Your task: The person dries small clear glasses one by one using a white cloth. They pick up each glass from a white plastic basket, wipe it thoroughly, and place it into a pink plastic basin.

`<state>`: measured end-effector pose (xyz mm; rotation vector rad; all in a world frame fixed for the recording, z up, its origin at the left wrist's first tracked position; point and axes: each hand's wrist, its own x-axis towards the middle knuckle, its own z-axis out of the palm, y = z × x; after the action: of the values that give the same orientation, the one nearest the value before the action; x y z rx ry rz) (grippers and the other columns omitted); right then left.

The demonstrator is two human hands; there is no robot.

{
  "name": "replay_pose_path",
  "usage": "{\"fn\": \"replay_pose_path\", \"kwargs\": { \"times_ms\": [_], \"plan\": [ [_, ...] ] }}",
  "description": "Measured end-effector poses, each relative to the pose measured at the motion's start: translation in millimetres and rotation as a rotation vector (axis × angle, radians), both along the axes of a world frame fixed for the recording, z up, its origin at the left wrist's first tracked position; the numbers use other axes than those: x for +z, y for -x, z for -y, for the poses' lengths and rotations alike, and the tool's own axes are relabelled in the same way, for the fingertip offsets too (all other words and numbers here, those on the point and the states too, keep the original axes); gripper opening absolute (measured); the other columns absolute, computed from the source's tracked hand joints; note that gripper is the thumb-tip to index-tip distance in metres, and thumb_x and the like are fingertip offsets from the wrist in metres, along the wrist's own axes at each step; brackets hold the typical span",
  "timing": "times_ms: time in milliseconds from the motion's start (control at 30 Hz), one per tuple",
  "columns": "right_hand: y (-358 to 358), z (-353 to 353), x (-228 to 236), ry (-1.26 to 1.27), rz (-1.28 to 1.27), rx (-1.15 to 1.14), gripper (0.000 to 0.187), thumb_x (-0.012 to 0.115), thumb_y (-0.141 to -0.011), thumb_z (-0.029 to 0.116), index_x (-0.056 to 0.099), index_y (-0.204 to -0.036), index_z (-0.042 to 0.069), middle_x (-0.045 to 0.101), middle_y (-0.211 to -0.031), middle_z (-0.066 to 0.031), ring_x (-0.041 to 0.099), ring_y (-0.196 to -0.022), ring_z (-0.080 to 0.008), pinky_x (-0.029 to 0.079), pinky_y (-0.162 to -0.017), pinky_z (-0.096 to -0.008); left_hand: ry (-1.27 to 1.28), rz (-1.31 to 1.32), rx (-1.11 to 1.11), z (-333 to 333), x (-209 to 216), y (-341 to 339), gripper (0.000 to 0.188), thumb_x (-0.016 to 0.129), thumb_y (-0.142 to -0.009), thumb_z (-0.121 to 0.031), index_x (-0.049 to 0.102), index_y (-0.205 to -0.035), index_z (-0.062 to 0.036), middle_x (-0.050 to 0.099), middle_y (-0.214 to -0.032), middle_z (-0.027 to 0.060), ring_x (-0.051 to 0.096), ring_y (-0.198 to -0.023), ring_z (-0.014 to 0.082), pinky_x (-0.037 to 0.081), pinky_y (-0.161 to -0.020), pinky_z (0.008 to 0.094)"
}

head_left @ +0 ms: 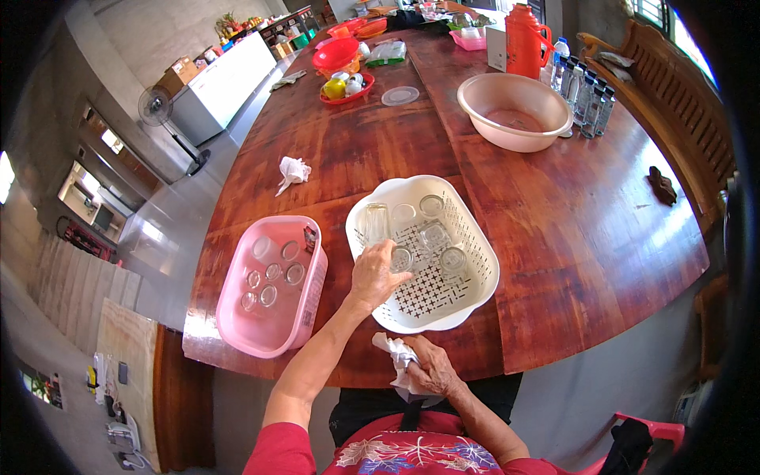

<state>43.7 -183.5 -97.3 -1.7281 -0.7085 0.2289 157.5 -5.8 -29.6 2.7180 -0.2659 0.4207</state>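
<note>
My left hand reaches into the white perforated basket. Its fingers and thumb are curled around a small clear glass at the basket's left side. Close by stands a taller clear glass. Several other clear glasses, among them a squarish one and a round one, sit in the same basket. At the table's near edge my right hand is closed on a crumpled white cloth or tissue; which of the two I cannot tell.
Left of the white basket, a pink basket holds several small glasses. A crumpled white tissue lies beyond it. Farther off are a large pale basin, a red thermos, several bottles and a red tray of cups.
</note>
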Motion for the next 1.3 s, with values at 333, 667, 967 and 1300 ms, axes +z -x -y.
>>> {"fn": "replay_pose_path", "kwargs": {
  "times_ms": [333, 667, 967, 1300],
  "plan": [
    [3.7, -2.7, -0.1, -0.064, -0.019, -0.069, 0.048, 0.056, -0.073, 0.008, 0.047, -0.120, 0.004, 0.058, -0.109, -0.0205, 0.059, -0.101, -0.0370, 0.048, -0.085, -0.0420, 1.535, -0.081, -0.199, -10.8, 43.2, 50.7, 0.046, 0.073, -0.077, -0.015, 0.046, -0.113, -0.0061, 0.058, -0.108, 0.0125, 0.059, -0.099, 0.0230, 0.053, -0.084, 0.0360],
    [13.8, 0.5, 69.6, -0.319, 0.229, -0.128, 0.039, 0.058, -0.068, -0.004, 0.058, -0.108, 0.000, 0.061, -0.092, -0.0167, 0.062, -0.082, -0.0303, 0.049, -0.073, -0.0339, 2.139, -0.116, -0.113, -6.2, 25.2, 104.7, 0.060, 0.054, -0.082, -0.060, 0.045, -0.128, -0.0224, 0.059, -0.103, 0.0040, 0.062, -0.091, 0.0214, 0.056, -0.067, 0.0480],
    [10.5, -43.0, 126.4, 0.153, 0.732, -0.341, 0.051, 0.065, -0.063, 0.003, 0.055, -0.113, 0.008, 0.047, -0.115, -0.0163, 0.043, -0.108, -0.0358, 0.033, -0.094, -0.0460, 1.567, 0.035, -0.082, 31.6, -31.6, 130.9, 0.049, 0.053, -0.091, -0.038, 0.038, -0.127, -0.0094, 0.049, -0.114, 0.0051, 0.051, -0.106, 0.0172, 0.046, -0.087, 0.0332],
    [-40.2, -46.2, 127.0, -0.262, -0.297, -0.096, 0.030, 0.044, -0.092, 0.019, 0.050, -0.115, 0.000, 0.054, -0.102, -0.0159, 0.053, -0.096, -0.0262, 0.042, -0.084, -0.0355, 1.763, -0.034, 0.098, 47.9, 10.3, 139.0, 0.040, 0.043, -0.095, -0.045, 0.044, -0.113, -0.0093, 0.053, -0.105, 0.0027, 0.055, -0.092, 0.0112, 0.048, -0.079, 0.0270]
  ]
}}
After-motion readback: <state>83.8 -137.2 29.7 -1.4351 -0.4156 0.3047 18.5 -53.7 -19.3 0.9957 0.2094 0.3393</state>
